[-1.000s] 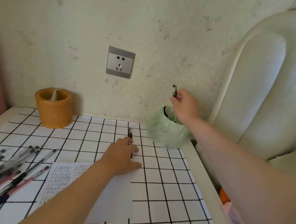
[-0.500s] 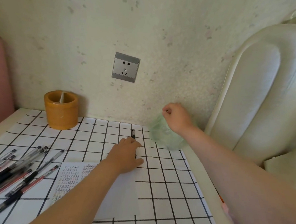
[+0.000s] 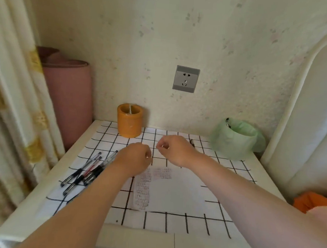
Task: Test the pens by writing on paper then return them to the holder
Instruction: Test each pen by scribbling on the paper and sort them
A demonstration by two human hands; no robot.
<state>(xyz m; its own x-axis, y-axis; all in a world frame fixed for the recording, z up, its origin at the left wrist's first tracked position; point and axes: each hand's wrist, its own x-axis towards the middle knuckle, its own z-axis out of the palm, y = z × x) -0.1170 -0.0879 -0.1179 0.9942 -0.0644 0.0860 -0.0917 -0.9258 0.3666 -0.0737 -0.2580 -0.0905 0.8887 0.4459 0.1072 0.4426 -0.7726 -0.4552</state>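
My left grip [image 3: 135,157] and right grip [image 3: 173,149] hover over the far edge of the paper [image 3: 173,194] on the bench [image 3: 27,211]. The left is curled like a loose fist. The right has thumb and forefinger pressed together. Whether either pinches anything, I cannot tell. The loose pens [image 3: 89,171] lie heaped left of the paper. A single pen [image 3: 192,142] lies beyond it. The green holder [image 3: 236,142] stands beyond the paper's right corner, and the orange cup [image 3: 128,123] beyond its left.

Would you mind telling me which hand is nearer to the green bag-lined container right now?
Right. The right hand is to the left of the green bag-lined container; the left hand lies farther left, beyond it.
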